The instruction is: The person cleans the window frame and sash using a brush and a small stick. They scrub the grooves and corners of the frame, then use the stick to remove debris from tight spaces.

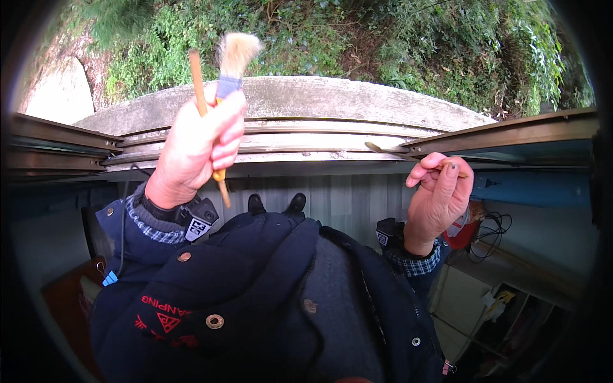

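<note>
Raised above the window track at left, my left hand is closed around a bristle brush and a thin wooden stick. The brush has pale bristles pointing up, a bluish ferrule and a yellow-orange handle. My right hand, at the right end of the sill, pinches a slender tool between thumb and fingers. Its small flattened end points left over the metal window track; the exact kind of tool cannot be told. The track shows pale, dirty patches.
Brown-framed sliding panes stand at right and others at left. Beyond the track lie a concrete ledge and greenery outside. A coiled black cable hangs at right, near a red container and open shelving.
</note>
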Tool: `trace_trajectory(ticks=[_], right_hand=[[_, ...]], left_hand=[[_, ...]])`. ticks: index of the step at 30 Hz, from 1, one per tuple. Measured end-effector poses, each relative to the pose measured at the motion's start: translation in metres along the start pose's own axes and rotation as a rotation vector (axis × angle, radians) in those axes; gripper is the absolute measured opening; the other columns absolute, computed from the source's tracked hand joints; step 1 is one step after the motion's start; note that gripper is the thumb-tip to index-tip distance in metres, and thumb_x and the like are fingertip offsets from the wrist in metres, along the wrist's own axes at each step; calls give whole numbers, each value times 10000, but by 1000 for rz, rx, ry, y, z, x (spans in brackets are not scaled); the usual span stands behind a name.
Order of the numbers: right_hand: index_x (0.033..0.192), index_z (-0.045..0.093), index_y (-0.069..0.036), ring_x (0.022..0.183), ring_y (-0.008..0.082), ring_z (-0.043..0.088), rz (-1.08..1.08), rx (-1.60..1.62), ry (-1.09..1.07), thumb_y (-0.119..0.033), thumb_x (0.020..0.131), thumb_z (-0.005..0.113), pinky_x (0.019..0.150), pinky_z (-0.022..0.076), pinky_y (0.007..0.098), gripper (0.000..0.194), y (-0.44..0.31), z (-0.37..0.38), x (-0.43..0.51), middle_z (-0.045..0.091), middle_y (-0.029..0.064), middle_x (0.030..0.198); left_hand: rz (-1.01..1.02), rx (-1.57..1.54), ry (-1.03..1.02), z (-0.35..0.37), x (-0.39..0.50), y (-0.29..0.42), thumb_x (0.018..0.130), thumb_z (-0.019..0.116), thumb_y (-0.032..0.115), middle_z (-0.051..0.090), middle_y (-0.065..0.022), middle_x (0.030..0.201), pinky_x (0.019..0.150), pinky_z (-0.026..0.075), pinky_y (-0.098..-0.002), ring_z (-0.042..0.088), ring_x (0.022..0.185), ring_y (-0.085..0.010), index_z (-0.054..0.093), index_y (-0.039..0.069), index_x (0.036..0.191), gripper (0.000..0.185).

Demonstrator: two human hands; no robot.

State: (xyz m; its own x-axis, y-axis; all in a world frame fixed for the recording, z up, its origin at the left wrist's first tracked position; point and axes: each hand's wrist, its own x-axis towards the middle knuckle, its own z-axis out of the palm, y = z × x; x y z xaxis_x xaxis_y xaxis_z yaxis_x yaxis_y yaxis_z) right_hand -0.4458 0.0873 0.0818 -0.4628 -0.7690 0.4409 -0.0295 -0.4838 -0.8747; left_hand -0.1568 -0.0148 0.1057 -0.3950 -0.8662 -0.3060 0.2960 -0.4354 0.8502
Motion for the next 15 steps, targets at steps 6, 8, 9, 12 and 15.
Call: trace_trajectory(ticks=[6,8,9,12,15], right_hand=[[1013,528,34,694,128,562,145,-195,-145,-147,1005,405,592,492,250,220,5,-7,9,616,136,882],[1009,539,35,698,117,559,175,-261,-182,-150,1007,404,604,490,242,229,7,-10,13,622,131,889],[1011,538,35,698,116,561,180,-267,-189,-151,1007,405,602,490,241,229,8,-12,15,624,132,893],[1011,538,35,695,117,567,216,-291,-202,-152,1006,407,593,492,240,229,14,-14,17,630,133,898],[1002,539,38,682,125,577,254,-311,-174,-152,1005,406,577,499,245,232,20,-14,16,633,138,889]], left_hand=[[-159,225,13,-8,-9,-19,920,584,171,445,32,580,378,294,-186,368,414,-26,487,63,793,193],[-172,265,21,-11,-9,-27,925,575,153,447,26,601,381,290,-183,354,420,-30,489,52,891,137],[-179,286,25,-13,-9,-30,927,571,144,448,23,612,382,288,-182,347,423,-31,489,47,940,127],[-114,266,85,-19,-10,-37,936,554,127,468,9,625,384,292,-182,373,440,-34,495,42,947,104],[-17,276,170,-26,-12,-42,944,537,122,476,8,619,385,299,-182,392,445,-34,491,44,951,91]])
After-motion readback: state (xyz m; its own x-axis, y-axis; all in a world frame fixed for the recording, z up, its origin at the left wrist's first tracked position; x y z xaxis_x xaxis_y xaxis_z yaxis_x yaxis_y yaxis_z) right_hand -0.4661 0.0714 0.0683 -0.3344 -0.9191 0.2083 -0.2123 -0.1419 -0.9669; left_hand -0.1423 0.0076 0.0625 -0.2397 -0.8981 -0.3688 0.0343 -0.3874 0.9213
